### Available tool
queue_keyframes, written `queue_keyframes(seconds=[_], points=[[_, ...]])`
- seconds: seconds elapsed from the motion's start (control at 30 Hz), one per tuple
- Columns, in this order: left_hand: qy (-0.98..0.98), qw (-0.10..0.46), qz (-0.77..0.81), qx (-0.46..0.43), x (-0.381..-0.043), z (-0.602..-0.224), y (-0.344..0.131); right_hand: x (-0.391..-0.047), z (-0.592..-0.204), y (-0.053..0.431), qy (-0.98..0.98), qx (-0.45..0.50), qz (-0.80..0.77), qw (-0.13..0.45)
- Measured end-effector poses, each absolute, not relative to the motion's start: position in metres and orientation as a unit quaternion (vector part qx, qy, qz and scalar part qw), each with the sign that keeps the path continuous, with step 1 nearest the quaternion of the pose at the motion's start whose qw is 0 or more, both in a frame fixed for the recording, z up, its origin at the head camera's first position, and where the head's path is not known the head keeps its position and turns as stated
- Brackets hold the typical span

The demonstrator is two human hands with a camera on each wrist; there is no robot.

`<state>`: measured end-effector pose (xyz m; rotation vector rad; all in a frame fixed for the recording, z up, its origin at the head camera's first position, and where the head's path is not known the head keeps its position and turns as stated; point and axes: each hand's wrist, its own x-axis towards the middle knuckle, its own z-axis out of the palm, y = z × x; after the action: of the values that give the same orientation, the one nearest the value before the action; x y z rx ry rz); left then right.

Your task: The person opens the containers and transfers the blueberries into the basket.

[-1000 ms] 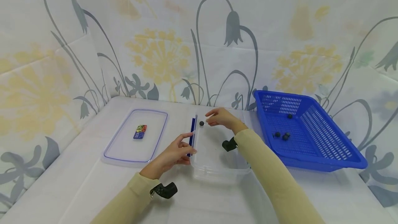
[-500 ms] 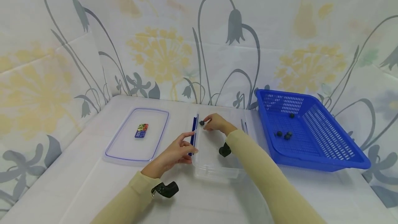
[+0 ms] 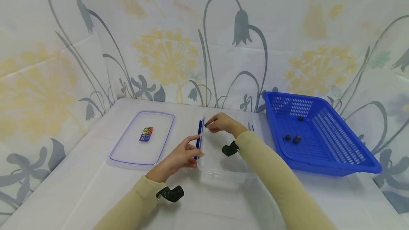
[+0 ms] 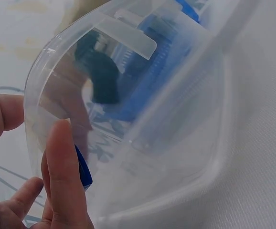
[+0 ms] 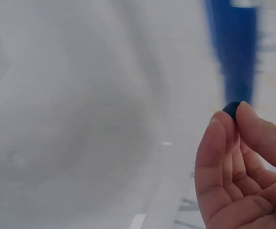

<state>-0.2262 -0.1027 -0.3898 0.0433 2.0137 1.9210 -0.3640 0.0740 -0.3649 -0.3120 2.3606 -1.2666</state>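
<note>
My right hand pinches a small dark ball between thumb and fingertips. It is over the far left part of a clear plastic container, close to the rim. My left hand grips the container's left side, with the thumb and index finger on the rim. Beside these fingers a blue clasp folds out along the same side. The left wrist view shows the thumb against the clear wall; part of the other fingers is hidden.
To the right stands a blue slotted basket with several dark balls in it. A clear lid with a blue seal and a colourful label lies on the left. A patterned cloth hangs behind the white table.
My right hand has moved left to the dark ball at the container's far left side and now pinches it. My left hand has stayed on the container's side.
</note>
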Motion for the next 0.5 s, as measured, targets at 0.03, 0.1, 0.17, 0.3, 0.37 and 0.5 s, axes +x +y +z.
queue_keyframes(seconds=[0.03, 0.1, 0.17, 0.3, 0.37, 0.5], points=[[0.713, 0.177, 0.679, 0.015, -0.226, -0.389, -0.103, -0.364, -0.357, 0.078, 0.841, -0.118, -0.48, 0.221], [0.713, 0.178, 0.678, 0.014, -0.226, -0.389, -0.102, -0.362, -0.34, 0.088, 0.815, -0.134, -0.52, 0.217], [0.713, 0.179, 0.678, 0.016, -0.227, -0.388, -0.102, -0.358, -0.321, 0.102, 0.799, -0.143, -0.545, 0.208], [0.713, 0.176, 0.679, 0.026, -0.227, -0.388, -0.102, -0.353, -0.29, 0.139, 0.786, -0.15, -0.571, 0.186], [0.713, 0.175, 0.679, 0.027, -0.227, -0.387, -0.102, -0.351, -0.282, 0.161, 0.787, -0.143, -0.574, 0.175], [0.713, 0.177, 0.678, 0.021, -0.226, -0.388, -0.102, -0.346, -0.276, 0.203, 0.799, -0.127, -0.568, 0.152]])
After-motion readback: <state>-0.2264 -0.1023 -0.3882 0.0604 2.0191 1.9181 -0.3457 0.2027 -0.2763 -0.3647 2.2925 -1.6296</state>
